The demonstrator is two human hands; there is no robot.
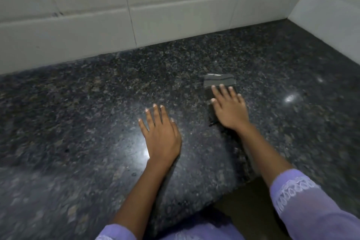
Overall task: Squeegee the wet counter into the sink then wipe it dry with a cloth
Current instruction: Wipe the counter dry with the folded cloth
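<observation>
A dark speckled granite counter [97, 113] fills the view and shines under the light. A folded grey cloth [219, 80] lies on it right of the middle. My right hand [228, 108] is pressed flat on the cloth, fingers spread, covering its near part. My left hand [161, 134] rests flat on the bare counter to the left of the cloth, fingers apart, holding nothing. No squeegee or sink is in view.
A white tiled wall [136, 15] runs along the back of the counter and meets a side wall [335, 9] at the right corner. The counter's front edge [194, 212] lies near my body, with purple sleeves [303, 200] below.
</observation>
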